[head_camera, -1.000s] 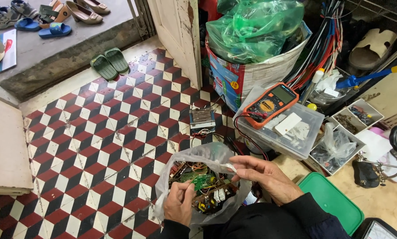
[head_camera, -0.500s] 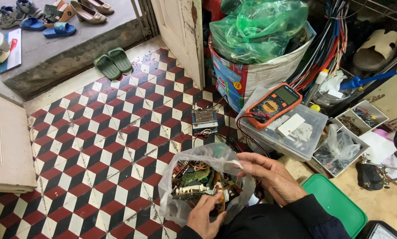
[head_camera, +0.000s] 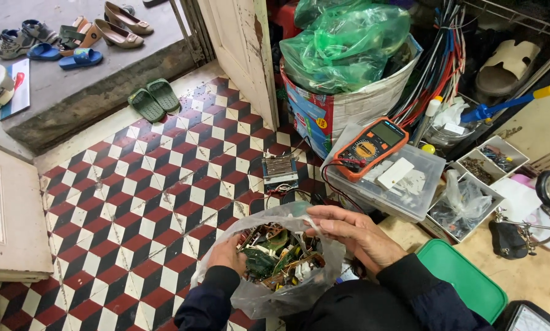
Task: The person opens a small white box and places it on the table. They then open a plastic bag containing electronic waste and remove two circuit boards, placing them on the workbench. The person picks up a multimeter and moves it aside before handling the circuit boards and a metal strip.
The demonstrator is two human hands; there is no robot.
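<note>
The left hand (head_camera: 229, 254) digs in the clear bag (head_camera: 269, 294) of circuit bits (head_camera: 275, 257). The right hand (head_camera: 355, 236) pinches its rim. Sharp bits could rip the thin plastic.

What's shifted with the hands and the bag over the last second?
The left hand dropped from the bag's rim to its left side, among the circuit boards. The right hand stays on the clear plastic bag's right rim. The multimeter and storage box haven't moved.

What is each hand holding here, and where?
Both hold the clear bag of circuit scraps: left hand inside at its left side, right hand gripping the mouth's right rim.
</note>
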